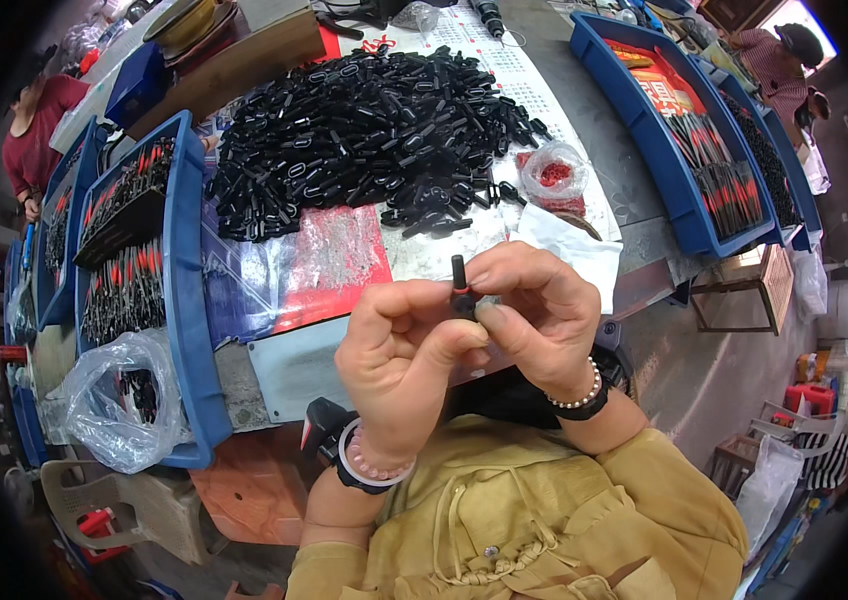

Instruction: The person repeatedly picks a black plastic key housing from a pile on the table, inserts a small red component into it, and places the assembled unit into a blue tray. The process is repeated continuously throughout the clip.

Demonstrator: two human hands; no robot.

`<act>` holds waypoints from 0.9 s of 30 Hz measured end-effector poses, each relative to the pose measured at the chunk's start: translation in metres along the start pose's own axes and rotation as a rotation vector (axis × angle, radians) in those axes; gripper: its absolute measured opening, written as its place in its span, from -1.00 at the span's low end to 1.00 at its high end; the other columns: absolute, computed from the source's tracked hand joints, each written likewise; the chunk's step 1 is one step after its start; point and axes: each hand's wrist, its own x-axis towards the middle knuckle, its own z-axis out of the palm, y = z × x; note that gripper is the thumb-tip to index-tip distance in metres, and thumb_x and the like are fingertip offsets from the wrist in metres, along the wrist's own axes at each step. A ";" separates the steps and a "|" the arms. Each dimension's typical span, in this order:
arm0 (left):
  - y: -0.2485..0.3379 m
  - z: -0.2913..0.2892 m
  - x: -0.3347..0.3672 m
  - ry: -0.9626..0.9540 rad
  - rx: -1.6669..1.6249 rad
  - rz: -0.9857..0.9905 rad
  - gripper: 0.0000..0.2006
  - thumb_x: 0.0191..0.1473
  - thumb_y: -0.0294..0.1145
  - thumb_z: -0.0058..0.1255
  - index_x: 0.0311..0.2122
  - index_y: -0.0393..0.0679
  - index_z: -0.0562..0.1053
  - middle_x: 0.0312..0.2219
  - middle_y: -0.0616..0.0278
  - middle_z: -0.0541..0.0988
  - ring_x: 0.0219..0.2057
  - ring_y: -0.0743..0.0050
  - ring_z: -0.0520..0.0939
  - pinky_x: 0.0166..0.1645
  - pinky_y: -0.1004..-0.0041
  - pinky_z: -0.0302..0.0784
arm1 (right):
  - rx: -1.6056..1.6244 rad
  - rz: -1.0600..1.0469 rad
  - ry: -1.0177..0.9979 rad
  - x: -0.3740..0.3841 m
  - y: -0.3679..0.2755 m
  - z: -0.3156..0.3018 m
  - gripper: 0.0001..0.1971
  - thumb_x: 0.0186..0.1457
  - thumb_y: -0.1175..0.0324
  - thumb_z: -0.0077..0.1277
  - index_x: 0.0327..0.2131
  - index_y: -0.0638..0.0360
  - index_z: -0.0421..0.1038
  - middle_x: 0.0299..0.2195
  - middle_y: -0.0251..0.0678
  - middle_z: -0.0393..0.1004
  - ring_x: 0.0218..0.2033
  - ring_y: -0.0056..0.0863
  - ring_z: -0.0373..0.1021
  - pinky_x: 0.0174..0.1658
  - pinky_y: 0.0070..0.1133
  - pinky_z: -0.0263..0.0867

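The left hand (399,355) and the right hand (534,315) met in front of the chest, both pinched shut on one small black plastic piece (460,285) with a red band near its lower end. The piece stood nearly upright, its long axis running away from the person, its bare top end poking up above the fingertips. The left thumb and forefinger gripped it from the left, the right fingers curled over it from the right. Both wrists bent inward, each wearing a bead bracelet and a black band. Just beyond the hands, on the worktop (584,120), lay a heap of black parts (364,130) and a small bag of red bits (552,172). Blue trays (184,300) stood at either side.
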 end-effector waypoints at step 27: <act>-0.004 -0.011 0.000 -0.022 -0.465 -0.349 -0.77 0.15 -0.33 0.01 -0.18 -0.23 0.32 -0.46 0.09 0.55 -0.65 0.62 0.50 -0.60 0.65 0.42 | 0.282 0.128 0.032 -0.007 0.007 -0.002 -0.81 0.11 0.63 -0.08 -0.17 0.38 0.38 -0.18 -0.20 0.42 -0.19 -0.53 0.39 -0.09 -0.59 0.33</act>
